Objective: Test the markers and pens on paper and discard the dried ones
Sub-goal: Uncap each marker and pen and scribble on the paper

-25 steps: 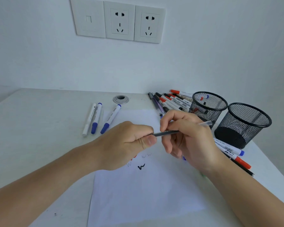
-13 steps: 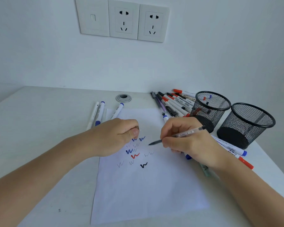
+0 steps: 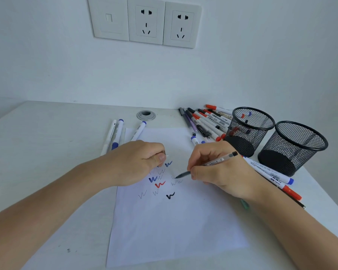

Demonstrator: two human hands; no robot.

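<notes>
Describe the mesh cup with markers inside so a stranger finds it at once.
Down-right of the wall sockets, on the desk, two black mesh cups stand side by side. It is the left cup, beside the marker pile. Red and blue caps show through its mesh, none through the right cup.

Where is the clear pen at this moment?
Head view, right of centre: the clear pen is held in the right hand, its tip at the paper by the thin grey scribbles.
</notes>
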